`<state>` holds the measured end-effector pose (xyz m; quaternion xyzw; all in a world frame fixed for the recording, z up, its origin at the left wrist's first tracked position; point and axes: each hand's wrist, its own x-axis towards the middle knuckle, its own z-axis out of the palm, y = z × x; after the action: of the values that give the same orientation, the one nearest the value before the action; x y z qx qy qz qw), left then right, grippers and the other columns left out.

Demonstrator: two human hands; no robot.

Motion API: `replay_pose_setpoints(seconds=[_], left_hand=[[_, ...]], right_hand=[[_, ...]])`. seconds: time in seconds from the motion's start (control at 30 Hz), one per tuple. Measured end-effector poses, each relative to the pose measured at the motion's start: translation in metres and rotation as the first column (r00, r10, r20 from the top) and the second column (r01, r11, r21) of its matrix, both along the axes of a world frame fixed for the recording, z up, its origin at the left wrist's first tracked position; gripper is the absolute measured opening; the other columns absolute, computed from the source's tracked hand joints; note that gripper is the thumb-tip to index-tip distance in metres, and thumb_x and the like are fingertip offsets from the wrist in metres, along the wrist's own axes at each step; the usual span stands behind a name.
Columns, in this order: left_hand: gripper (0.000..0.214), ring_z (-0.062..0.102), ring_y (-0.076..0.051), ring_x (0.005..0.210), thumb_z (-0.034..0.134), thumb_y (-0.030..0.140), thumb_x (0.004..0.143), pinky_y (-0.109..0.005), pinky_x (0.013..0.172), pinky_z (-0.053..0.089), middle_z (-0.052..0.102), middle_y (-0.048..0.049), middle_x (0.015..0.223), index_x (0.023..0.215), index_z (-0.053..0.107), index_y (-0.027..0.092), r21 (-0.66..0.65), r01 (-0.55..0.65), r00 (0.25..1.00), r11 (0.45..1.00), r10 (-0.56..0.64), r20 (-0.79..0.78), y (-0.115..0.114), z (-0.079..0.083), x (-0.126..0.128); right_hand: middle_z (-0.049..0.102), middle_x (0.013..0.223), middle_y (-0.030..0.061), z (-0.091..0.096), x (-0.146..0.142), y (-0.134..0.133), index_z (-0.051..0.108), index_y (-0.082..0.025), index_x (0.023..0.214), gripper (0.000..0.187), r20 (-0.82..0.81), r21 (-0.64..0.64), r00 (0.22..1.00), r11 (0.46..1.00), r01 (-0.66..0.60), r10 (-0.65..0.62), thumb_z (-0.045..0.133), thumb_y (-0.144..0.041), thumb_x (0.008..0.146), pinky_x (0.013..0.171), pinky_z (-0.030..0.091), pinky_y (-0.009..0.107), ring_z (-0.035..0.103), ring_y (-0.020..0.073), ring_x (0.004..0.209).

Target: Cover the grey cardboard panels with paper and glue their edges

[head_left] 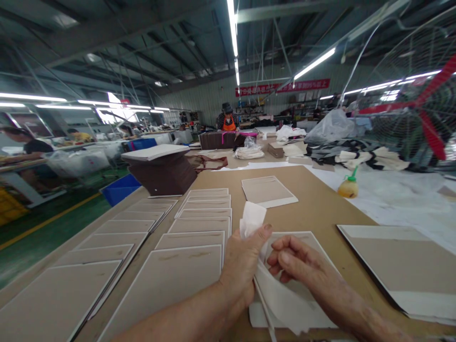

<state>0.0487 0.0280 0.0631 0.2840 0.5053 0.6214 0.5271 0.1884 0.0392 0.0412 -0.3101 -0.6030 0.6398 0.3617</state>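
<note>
My left hand (244, 263) is closed around a bunch of white strips (253, 216), thin like paper or soft cloth. Their upper ends stick out above my thumb, and the lower ends (285, 304) hang down to the right. Beside it, my right hand (299, 261) is loosely curled, its fingertips close to the strips and a gap showing between thumb and forefinger. Whether those fingertips touch the strips is hard to see. Beneath both hands lies a beige panel (313, 242) with white edges, partly covered by hands and strips.
Overlapping rows of beige panels (192, 266) cover the table's left side. A tall dark stack (160, 173) stands behind them. Single panels lie ahead (269, 190) and right (402, 266). A yellow bottle with a green nozzle (349, 186) stands right; a person (228, 121) is across the tables.
</note>
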Motion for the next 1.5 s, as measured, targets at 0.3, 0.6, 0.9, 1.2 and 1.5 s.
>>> replay_pose_setpoints(seconds=[0.3,0.6,0.9,1.2,1.5], left_hand=[[0.051,0.053,-0.012,0.056,0.089,0.039,0.058,-0.024,0.053,0.044,0.060,0.0042,0.066,0.092,0.057,0.018,0.094,-0.047,0.984,0.994,0.030,0.174,0.012,-0.004,-0.001],[0.027,0.061,-0.011,0.065,0.073,0.008,0.058,-0.021,0.065,0.050,0.064,0.0011,0.073,0.081,0.062,0.015,-0.016,0.008,0.933,1.000,-0.001,0.361,0.012,-0.008,0.011],[0.016,0.061,-0.011,0.054,0.068,0.021,0.084,-0.022,0.053,0.049,0.065,0.0005,0.066,0.096,0.058,0.016,-0.119,0.076,0.972,0.990,-0.047,0.229,0.017,-0.011,-0.008],[0.033,0.051,-0.009,0.041,0.081,0.038,0.066,-0.020,0.041,0.036,0.064,-0.0014,0.056,0.082,0.067,0.013,-0.150,0.385,0.920,0.911,-0.391,-0.013,-0.003,-0.009,0.002],[0.036,0.051,-0.008,0.042,0.076,0.045,0.065,-0.020,0.042,0.036,0.060,0.0007,0.059,0.078,0.063,0.014,-0.228,0.450,0.890,0.864,-0.455,0.034,-0.003,-0.006,-0.002]], right_hand=[[0.068,0.068,0.0050,0.000,-0.003,-0.009,0.058,-0.022,0.078,0.047,0.606,0.358,0.789,0.920,-0.159,-0.100,0.029,-0.052,0.100,0.060,0.045,0.032,0.065,0.0229,0.064],[0.073,0.067,0.0112,-0.016,-0.015,-0.004,0.061,-0.013,0.129,0.045,0.562,0.827,0.475,0.475,-0.301,-0.678,0.040,-0.014,0.090,0.043,0.042,0.030,0.070,0.0273,0.052],[0.072,0.101,0.0065,0.011,0.000,-0.008,0.068,-0.026,0.110,0.028,0.462,0.663,0.862,0.727,-0.178,-0.210,0.048,-0.042,0.099,0.075,0.052,0.031,0.068,0.0234,0.090],[0.063,0.060,-0.0030,0.003,-0.002,0.036,0.063,-0.021,0.086,0.030,0.190,0.140,0.961,0.974,0.175,-0.200,0.068,-0.051,0.084,0.055,0.043,0.028,0.058,0.0165,0.055],[0.061,0.054,-0.0010,0.011,0.007,0.035,0.064,-0.020,0.072,0.037,0.112,0.020,0.994,1.000,0.004,-0.006,0.061,-0.052,0.089,0.056,0.039,0.029,0.055,0.0157,0.052]])
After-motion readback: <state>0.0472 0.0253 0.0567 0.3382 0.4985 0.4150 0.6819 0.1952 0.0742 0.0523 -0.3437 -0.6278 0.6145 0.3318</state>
